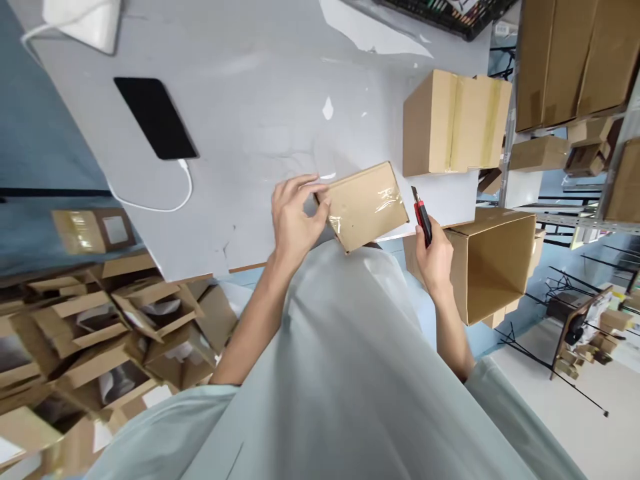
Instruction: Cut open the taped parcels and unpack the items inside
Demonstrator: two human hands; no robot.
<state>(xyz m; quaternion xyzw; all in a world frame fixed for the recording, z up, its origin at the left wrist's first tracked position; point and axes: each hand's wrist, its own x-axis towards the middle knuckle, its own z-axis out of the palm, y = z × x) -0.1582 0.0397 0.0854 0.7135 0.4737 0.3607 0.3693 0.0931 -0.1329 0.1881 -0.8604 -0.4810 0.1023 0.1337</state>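
Note:
A small taped cardboard box (367, 205) lies at the near edge of the white table (240, 133), close against my body. My left hand (299, 217) grips its left end between thumb and fingers. In my right hand (436, 257) is a red and black utility knife (423, 217), held just right of the box and apart from it. Its dark blade sticks out and points away from me. Clear shiny tape shows on the box's upper face near both ends.
A larger taped box (455, 123) stands on the table at right, with an open box (500, 267) below it. A black phone (156, 119) with a white cable lies at left. Several opened boxes (110, 333) crowd the lower left. A black crate (450, 17) sits at the far edge.

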